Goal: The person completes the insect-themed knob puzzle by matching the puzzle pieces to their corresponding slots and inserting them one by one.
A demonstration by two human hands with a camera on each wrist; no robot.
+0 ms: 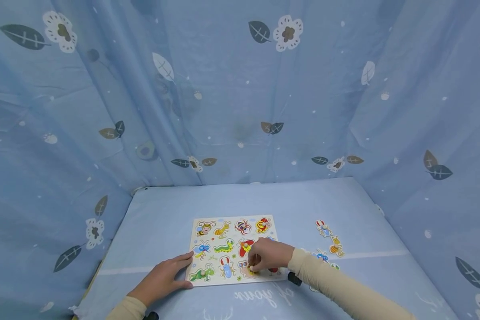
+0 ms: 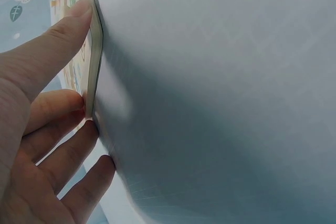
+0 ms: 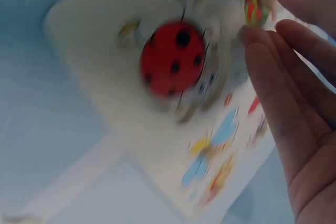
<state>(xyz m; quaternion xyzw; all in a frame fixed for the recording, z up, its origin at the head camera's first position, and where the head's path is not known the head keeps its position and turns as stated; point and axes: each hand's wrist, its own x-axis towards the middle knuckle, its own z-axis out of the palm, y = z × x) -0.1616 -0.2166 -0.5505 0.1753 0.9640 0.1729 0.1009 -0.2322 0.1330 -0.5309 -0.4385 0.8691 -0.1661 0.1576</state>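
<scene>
A white wooden puzzle board (image 1: 213,258) with colourful insect pictures lies flat on the cloth. My left hand (image 1: 162,276) rests at its near left corner, thumb against the near edge and fingertips along the left side; the fingers are fairly straight. Over the near row, my right hand (image 1: 270,254) pinches a small yellow, red and green puzzle piece (image 3: 256,2) between thumb and fingertips. It is partly covered by the fingers and overlaps the snail picture (image 1: 245,269) in the head view. Beside that hand a red ladybug (image 3: 173,59) shows at the board's near right corner.
Right of the board lie loose pieces: a beetle piece (image 1: 323,228), a bee piece (image 1: 336,246) and a blue-winged piece (image 1: 321,255), with others partly behind the right sleeve (image 1: 336,284). Blue patterned curtains (image 1: 240,89) stand around the table's back and sides.
</scene>
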